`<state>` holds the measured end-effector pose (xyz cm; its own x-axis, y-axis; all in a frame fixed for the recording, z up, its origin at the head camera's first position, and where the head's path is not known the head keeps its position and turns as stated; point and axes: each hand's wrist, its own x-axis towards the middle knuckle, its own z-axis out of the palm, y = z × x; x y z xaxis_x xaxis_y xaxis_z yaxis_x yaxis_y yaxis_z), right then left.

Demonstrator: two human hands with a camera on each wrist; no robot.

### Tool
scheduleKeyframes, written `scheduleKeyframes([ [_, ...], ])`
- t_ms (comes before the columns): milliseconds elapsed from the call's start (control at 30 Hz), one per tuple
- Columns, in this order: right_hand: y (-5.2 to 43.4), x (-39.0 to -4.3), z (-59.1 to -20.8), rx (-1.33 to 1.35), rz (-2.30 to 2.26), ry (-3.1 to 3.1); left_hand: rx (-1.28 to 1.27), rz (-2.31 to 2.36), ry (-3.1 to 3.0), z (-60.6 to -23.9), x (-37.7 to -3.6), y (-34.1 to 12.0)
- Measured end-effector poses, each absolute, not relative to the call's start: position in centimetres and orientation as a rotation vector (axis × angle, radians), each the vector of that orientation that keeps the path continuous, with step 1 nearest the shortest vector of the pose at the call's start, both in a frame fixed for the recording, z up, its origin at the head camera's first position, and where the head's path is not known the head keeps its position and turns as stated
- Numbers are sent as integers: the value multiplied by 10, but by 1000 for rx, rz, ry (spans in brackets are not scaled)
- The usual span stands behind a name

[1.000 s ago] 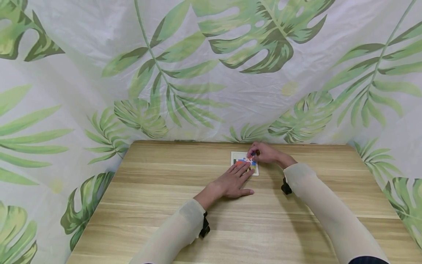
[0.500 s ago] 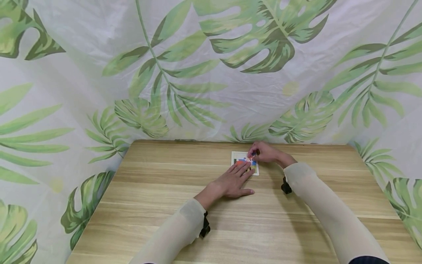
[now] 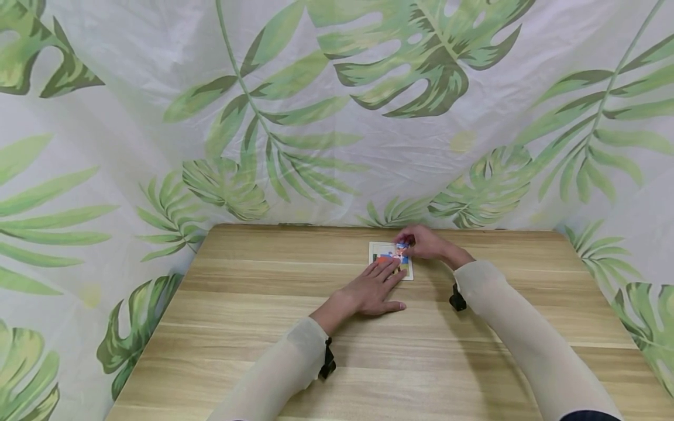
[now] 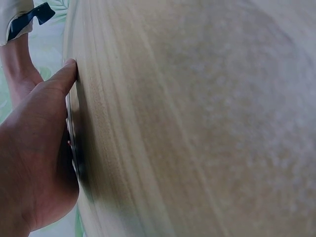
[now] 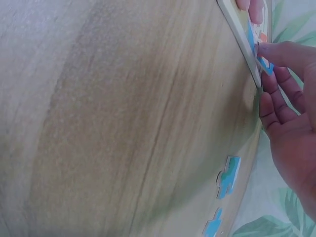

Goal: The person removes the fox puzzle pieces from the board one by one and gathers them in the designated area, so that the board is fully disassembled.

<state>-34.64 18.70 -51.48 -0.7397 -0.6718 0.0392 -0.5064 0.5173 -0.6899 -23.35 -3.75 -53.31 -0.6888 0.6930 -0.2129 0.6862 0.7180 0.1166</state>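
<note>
One puzzle board lies on the table, near its far edge and right of the middle. Two hands work at it. The left hand lies flat, fingers straight and close together, their tips pressing on the board's near edge. The right hand pinches one small piece between thumb and fingertips and holds it at the board's right side. In the right wrist view two more loose pieces lie on the table apart from the board; the lower one is cut off by the picture's edge.

The board's picture is too small and too covered by fingers to make out. The left wrist view shows only the hand's side against blurred wood.

The table is pale wood with long grain. A white cloth printed with green leaves hangs behind and around it.
</note>
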Motion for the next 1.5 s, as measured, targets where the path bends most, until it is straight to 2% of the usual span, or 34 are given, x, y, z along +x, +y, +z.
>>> scheduleKeyframes([
  [767, 190, -339, -513, -989, -1138, 2462, 1103, 55, 2684, -537, -235, -37],
  [1500, 210, -334, -500, -785, -1286, 2463, 1112, 102, 2680, -537, -234, -39],
])
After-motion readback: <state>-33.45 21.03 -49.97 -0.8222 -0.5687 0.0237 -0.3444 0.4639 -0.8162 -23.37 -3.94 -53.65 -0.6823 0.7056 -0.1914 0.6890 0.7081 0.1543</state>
